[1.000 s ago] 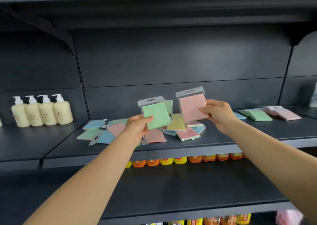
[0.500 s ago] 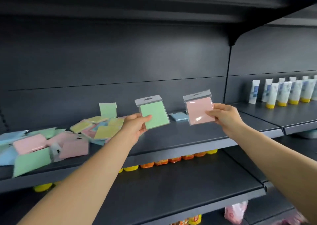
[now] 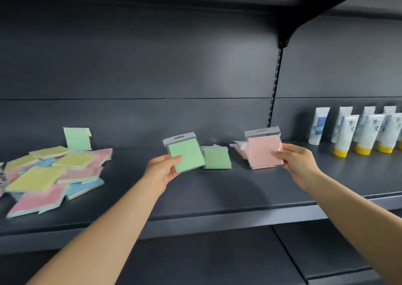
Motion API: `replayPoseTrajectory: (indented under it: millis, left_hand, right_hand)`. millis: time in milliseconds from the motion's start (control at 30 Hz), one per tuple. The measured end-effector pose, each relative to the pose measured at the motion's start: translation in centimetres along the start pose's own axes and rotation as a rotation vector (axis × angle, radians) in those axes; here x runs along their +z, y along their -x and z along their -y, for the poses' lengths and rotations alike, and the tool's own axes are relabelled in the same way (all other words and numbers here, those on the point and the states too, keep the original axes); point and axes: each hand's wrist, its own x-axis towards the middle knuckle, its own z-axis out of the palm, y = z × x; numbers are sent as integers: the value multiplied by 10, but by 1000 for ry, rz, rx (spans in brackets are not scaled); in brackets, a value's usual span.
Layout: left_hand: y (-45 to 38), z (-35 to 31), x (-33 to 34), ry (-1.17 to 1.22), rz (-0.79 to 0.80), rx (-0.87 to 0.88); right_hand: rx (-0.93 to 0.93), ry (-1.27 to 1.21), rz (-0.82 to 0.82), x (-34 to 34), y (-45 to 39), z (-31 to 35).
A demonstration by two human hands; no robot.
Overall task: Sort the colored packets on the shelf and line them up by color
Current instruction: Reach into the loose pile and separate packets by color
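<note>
My left hand point(image 3: 162, 170) grips a green packet point(image 3: 186, 154) with a grey hang tab, held above the dark shelf point(image 3: 217, 189). Just right of it a green stack point(image 3: 217, 158) lies flat on the shelf. My right hand point(image 3: 295, 165) grips a pink packet point(image 3: 264, 152), upright over a pink stack point(image 3: 240, 148) that it mostly hides. At the left lies a mixed pile point(image 3: 50, 173) of yellow, pink, blue and green packets. One green packet point(image 3: 77, 138) leans against the back wall.
White tubes with yellow caps point(image 3: 359, 132) stand in rows on the neighbouring shelf at the right, past the upright bracket point(image 3: 275, 93). Bare shelf lies between the mixed pile and the green stack. A lower shelf point(image 3: 206, 258) runs below.
The view has swung right, so the mixed pile now sits at the left. Both hands carried their packets rightward and now hold them over the green and pink stacks.
</note>
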Motion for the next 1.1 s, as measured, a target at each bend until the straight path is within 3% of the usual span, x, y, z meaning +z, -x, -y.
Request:
replayPoseTrajectory:
  millis: [333, 533, 867, 1100]
  left_hand:
    - [-31, 34, 48, -131, 28, -11]
    - [-49, 48, 65, -524, -35, 74]
    - [-51, 59, 72, -771, -160, 270]
    - [-47, 54, 69, -929, -151, 263]
  right_hand:
    - [89, 2, -17, -16, -54, -56]
    - [-6, 218, 4, -14, -67, -65]
    - [-42, 434, -31, -10, -66, -62]
    - [-51, 567, -86, -6, -60, -56]
